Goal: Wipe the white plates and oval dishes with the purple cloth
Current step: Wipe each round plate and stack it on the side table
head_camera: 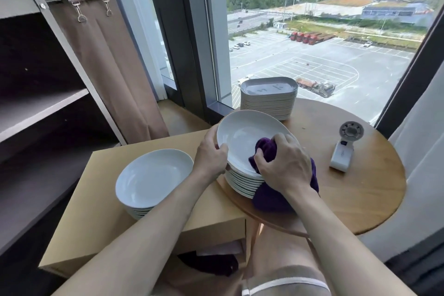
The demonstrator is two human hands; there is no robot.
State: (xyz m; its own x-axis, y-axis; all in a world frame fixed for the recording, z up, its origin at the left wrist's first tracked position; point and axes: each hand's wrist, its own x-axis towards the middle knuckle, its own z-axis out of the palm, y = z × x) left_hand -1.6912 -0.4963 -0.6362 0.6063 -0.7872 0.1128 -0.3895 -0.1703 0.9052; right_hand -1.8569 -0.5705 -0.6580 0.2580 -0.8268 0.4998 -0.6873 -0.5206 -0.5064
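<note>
at your far left, on the low wooden cabinet (pixel 96 211), sits a short stack of white plates (pixel 153 180), well apart from your hands. judge these stiff, glazed and slick: heavy as a pile and brittle at the rims, so lift one at a time.

your left hand (pixel 211 155) grips the tilted plate (pixel 242 137) at its nine o'clock rim, thumb over the lip, fingers hidden behind. that looks a sound hold. the plate leans up toward you with its near edge on the taller pile (pixel 242 182) below, so the pile likely carries part of the weight. a smooth rim can slide out of a light pinch, so hold firmly.

at the plate's four o'clock, your right hand (pixel 286 166) is bunched round the purple cloth (pixel 265 148), pressing a wad of it into the plate's well. the rest of the cloth hangs over the pile's right side onto the round table (pixel 365 194). it is soft and limp and will fold wherever you squeeze, so take it as a wad.

at the table's eleven o'clock, by the window, stands the stack of oval dishes (pixel 269 97), touched by neither hand. at two o'clock lies a small white fan (pixel 346 146), apart from the plates.
</note>
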